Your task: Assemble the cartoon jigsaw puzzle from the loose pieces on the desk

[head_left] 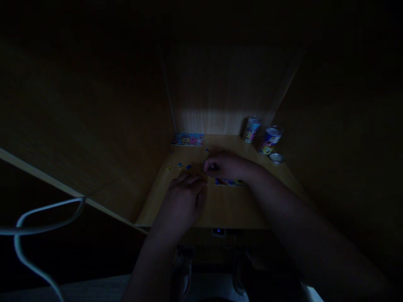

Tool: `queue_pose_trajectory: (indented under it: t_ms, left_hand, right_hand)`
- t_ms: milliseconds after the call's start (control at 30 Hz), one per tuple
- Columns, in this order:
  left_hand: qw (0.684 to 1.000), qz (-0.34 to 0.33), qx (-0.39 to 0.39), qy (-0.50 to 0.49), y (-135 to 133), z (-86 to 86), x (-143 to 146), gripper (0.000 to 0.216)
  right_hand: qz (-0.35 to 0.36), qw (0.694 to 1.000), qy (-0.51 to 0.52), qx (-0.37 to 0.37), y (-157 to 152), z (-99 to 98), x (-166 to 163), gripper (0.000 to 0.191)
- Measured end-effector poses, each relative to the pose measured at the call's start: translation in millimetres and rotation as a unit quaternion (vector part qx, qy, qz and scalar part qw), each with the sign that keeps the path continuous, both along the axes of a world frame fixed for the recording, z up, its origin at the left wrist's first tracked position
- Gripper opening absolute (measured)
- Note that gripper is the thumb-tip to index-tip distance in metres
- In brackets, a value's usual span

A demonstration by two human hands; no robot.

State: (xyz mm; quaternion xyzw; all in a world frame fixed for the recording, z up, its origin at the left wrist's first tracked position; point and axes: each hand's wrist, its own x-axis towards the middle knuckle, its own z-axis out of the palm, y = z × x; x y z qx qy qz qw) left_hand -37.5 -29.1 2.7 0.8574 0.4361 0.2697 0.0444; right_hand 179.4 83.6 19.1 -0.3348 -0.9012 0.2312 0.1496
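The scene is dark. My left hand (185, 197) rests on a wooden desk (226, 209) with its fingers together and curled, tips near the desk's middle. My right hand (225, 165) lies just beyond it, fingers bent in a pinch over a small spot I cannot make out. A partly built cartoon jigsaw strip (231, 182) lies beside my right wrist. Loose puzzle pieces (179, 166) are scattered left of my hands.
A finished cartoon puzzle panel (188, 139) lies at the back left. Two printed cans (251, 129) (270, 140) stand at the back right, a round lid (276, 158) beside them. Wooden walls enclose the desk. A white cable (37, 214) loops at the left.
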Motion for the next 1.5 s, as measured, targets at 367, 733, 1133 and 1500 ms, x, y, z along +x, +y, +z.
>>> queue_pose_trajectory:
  t_ms: [367,733,1133,1500]
  left_hand:
    - [1.0,-0.004,-0.005,-0.004,0,0.0,0,0.023]
    - [1.0,0.004,-0.001,0.009,-1,1.3,2,0.022]
    - [1.0,0.004,0.007,0.007,-4,0.6,2,0.027]
    - [1.0,0.003,-0.009,0.022,-5,2.9,3,0.024]
  right_hand:
    - [-0.009,1.0,-0.004,-0.012,-2,2.4,-1,0.014]
    - [0.006,1.0,0.001,0.008,0,1.0,1,0.012]
    - [-0.217,0.97,0.016,0.109,4,15.4,14,0.014]
    - [-0.289,0.946,-0.102,0.11,17,7.4,27,0.026]
